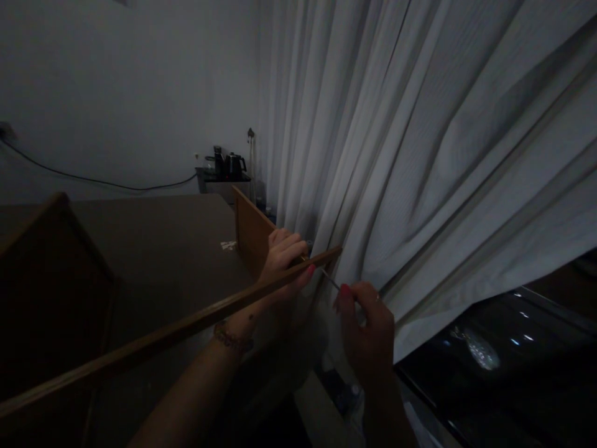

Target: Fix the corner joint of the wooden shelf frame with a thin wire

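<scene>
A long wooden board (205,316) runs edge-on from the lower left to the middle of the view. My left hand (285,254) is closed around it near its far end, fingers over the top and the thumb on the near side. A wooden panel (249,227) stands upright just beyond that hand. My right hand (368,326), right of the board's end, pinches a thin metal rod (330,279). The rod's far tip meets or nearly meets the board's end; it is too dark to tell its exact kind.
Another wooden panel (51,274) stands at the left on a grey-brown table (181,230). Small pale pieces (228,246) lie near the upright panel. A white curtain (373,155) hangs close on the right. Behind are a black kettle (234,163) and a cable (116,185).
</scene>
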`<state>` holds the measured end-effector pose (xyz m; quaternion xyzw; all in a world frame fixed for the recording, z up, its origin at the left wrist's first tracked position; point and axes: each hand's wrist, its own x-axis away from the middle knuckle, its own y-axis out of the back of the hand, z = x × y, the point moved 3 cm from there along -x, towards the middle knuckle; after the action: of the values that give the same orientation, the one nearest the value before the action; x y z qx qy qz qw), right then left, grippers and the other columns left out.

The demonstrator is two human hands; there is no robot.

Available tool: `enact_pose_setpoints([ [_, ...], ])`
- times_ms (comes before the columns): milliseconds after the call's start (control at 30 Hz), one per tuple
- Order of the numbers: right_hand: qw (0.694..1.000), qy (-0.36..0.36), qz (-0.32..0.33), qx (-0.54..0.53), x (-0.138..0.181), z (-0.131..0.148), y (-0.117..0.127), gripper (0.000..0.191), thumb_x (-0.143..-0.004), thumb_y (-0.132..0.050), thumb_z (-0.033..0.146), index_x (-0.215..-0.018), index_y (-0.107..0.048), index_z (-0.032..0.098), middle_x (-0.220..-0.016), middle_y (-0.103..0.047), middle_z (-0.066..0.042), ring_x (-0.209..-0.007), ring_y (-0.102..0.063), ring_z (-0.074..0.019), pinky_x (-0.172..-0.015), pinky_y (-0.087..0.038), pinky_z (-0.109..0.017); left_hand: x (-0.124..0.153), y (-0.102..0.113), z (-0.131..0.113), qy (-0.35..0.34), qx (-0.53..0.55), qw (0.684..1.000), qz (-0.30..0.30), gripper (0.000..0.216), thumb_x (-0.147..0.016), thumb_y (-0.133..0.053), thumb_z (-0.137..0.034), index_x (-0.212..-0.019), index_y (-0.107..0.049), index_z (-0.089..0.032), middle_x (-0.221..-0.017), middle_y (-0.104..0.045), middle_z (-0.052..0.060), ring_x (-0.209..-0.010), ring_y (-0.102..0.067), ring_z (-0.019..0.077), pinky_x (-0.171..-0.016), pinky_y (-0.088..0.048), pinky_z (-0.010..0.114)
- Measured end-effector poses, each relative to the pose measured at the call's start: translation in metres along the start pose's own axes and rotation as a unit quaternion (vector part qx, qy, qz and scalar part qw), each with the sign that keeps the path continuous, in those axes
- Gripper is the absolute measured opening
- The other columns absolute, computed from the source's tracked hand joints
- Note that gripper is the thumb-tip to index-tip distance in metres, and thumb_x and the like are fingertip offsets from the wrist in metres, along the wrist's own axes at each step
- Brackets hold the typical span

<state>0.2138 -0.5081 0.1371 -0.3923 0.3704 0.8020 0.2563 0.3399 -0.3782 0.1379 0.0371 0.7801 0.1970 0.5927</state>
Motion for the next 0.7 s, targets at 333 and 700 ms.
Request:
enact_pose_setpoints([
  [333, 1.000, 0.004, 0.016, -0.005, -0.0008, 0.0014, -0.0088, 0.029, -0.099, -0.048, 0.020, -0.070, -0.047, 0.021, -0.066, -0.049, 0.003, -0.064, -0.049, -0.0128, -0.061, -0.038, -0.026, -0.0003, 0.0002, -0.0009, -0.011, 0.018, 1.000, -0.011, 0.057, -0.094, -0.018, -0.066, -0.069, -0.042, -0.022, -0.067, -0.047, 0.001, -0.070, -0.044, 0.0206, -0.073, -0.033, 0.040],
  [700, 0.998, 0.054, -0.003, 0.034, -0.0039, 0.0030, -0.0121, 0.028, -0.099, -0.048, 0.019, -0.071, -0.049, 0.022, -0.065, -0.051, 0.003, -0.064, -0.049, -0.0139, -0.062, -0.038, -0.028, -0.0023, 0.0029, -0.0066, -0.015, 0.019, 1.000, -0.009, 0.050, -0.099, -0.022, -0.055, -0.068, -0.041, -0.021, -0.067, -0.043, 0.001, -0.072, -0.042, 0.0201, -0.075, -0.031, 0.039],
])
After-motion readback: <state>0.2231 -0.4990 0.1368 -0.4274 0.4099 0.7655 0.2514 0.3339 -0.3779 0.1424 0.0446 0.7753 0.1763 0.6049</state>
